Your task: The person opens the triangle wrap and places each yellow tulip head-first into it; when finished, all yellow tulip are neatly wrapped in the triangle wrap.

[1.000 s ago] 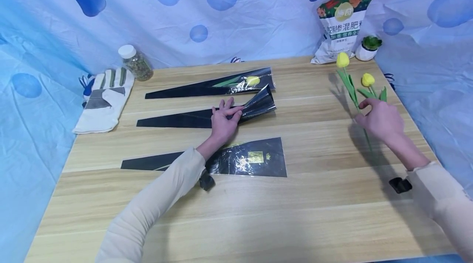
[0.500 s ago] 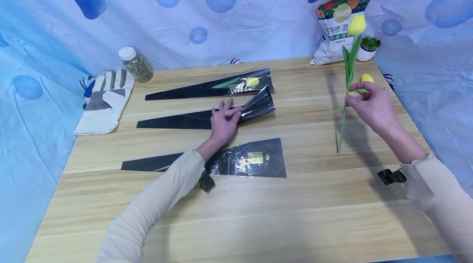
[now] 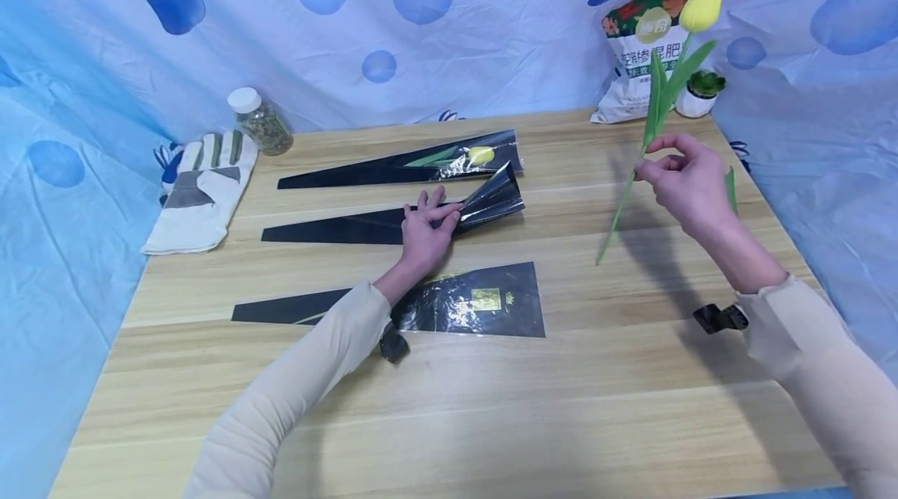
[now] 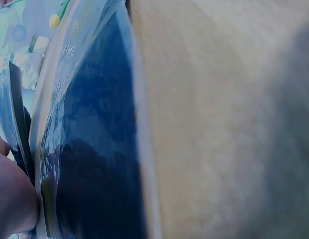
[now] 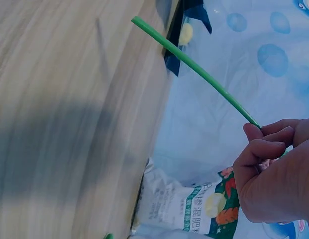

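In the head view my right hand (image 3: pixel 691 183) pinches the stem of a yellow artificial tulip (image 3: pixel 700 9), raised above the table with bloom up and stem slanting down to the left. The green stem (image 5: pixel 204 74) also shows in the right wrist view. My left hand (image 3: pixel 424 238) pinches the upper layer of the middle black flower sleeve (image 3: pixel 337 226), whose wide right mouth gapes. Behind it lies a sleeve (image 3: pixel 365 171) with a yellow tulip (image 3: pixel 481 155) inside. A flat sleeve (image 3: pixel 519 300) with gold print lies partly under my left forearm.
A green leaf (image 3: pixel 731 189) shows beside my right hand, the rest hidden. At the back right stand a fertilizer bag (image 3: pixel 634 78) and a potted succulent (image 3: pixel 698 93). Work gloves (image 3: pixel 199 195) and a white-capped jar (image 3: pixel 261 123) are at the left of the wooden table (image 3: pixel 491 421).
My right hand has lifted the tulip off the table's right side and moved it left, its stem end swinging left. My left hand keeps holding the middle sleeve in place.
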### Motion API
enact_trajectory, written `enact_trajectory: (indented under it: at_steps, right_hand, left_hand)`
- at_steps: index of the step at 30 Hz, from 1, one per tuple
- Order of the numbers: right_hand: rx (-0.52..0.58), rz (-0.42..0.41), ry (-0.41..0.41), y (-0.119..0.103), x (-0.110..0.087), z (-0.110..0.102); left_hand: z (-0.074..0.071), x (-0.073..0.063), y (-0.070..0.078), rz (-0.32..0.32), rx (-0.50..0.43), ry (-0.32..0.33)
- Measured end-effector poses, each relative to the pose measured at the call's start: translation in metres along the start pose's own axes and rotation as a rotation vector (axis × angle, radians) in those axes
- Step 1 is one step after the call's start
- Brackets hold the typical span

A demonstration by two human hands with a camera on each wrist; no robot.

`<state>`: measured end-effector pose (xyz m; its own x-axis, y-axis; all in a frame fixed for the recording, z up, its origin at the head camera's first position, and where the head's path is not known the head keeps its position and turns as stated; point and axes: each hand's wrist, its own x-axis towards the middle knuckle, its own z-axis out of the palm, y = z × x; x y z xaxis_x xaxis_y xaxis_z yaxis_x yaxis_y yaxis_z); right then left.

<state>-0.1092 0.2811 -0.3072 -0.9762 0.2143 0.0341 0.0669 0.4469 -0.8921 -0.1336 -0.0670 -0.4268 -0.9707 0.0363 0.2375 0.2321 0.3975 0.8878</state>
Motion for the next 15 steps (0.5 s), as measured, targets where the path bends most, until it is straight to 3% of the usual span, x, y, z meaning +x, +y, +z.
enact_trajectory:
  at_steps: [15]
  right_hand:
    - [0.159, -0.126, 0.032, -0.019, 0.008, 0.018]
  left_hand:
    - [0.0, 0.001, 0.0, 0.01, 0.012, 0.007]
